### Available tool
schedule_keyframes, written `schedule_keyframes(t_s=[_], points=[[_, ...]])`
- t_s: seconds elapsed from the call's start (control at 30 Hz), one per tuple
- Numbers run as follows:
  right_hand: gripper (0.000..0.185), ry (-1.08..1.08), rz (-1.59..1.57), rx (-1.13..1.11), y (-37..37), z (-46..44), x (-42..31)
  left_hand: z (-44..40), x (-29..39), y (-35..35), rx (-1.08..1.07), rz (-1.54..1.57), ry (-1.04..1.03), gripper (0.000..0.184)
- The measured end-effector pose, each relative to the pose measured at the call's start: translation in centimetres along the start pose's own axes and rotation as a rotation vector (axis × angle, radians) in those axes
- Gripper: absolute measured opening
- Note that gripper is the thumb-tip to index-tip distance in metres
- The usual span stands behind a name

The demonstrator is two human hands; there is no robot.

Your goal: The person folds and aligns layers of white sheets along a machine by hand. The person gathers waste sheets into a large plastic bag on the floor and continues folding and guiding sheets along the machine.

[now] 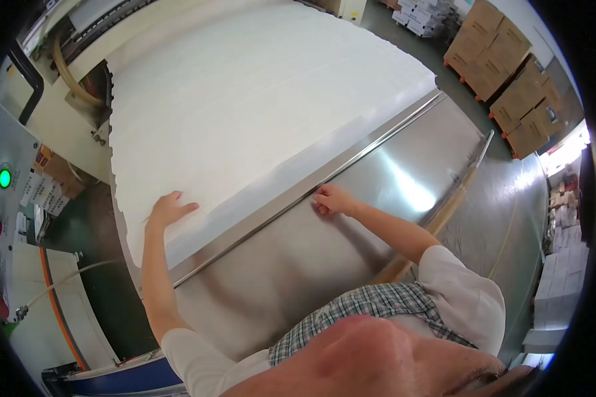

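White sheet (pixel 265 99) already spread wide, front edge stopping short of metal rail (pixel 377 141); what's left, unclear. Left hand (pixel 170 210) on sheet's near corner, fingers apart. Right hand (pixel 333 200) beside rail, over glossy, smooth steel desk (pixel 437 142); fingers curled together, any grip hidden. Sheet matte, side edge wavy.

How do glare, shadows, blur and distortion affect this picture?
Head view: bright glare on the metal table, with soft shadows nearby; head view: the white sheet looks pale, its texture faint; head view: no obvious motion blur on the left hand or right hand; head view: strong wide-angle distortion, black corners.
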State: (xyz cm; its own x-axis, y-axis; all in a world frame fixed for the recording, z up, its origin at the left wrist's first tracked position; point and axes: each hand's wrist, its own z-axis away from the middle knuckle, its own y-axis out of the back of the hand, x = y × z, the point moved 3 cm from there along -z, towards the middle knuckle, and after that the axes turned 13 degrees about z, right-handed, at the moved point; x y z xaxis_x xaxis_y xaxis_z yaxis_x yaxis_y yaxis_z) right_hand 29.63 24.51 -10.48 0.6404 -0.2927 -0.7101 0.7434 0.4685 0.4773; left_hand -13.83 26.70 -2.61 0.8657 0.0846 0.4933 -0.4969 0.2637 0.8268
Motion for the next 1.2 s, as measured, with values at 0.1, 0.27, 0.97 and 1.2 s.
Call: schedule_keyframes(t_s=[0.1, 0.27, 0.97, 1.2], points=[[0.018, 0.048, 0.025, -0.024, -1.3, -0.5, -0.3, -0.2, 2.1, -1.8, 0.002, -0.007, -0.1, 0.083], [0.02, 0.221, 0.274, 0.007, -2.4, 0.1, -2.6, 2.8, 5.4, -3.5, 0.128, -0.243, -0.122, 0.101], [0.04, 0.661, 1.181, 0.312, 4.9, -13.2, -13.5, 2.5, 5.9, -3.9, 0.112, -0.293, 0.073, 0.105], [0.045, 0.5, 1.267, 0.351, 19.3, -13.3, -6.6, 1.3, 8.0, -3.4, -0.096, -0.367, 0.482, 0.11]])
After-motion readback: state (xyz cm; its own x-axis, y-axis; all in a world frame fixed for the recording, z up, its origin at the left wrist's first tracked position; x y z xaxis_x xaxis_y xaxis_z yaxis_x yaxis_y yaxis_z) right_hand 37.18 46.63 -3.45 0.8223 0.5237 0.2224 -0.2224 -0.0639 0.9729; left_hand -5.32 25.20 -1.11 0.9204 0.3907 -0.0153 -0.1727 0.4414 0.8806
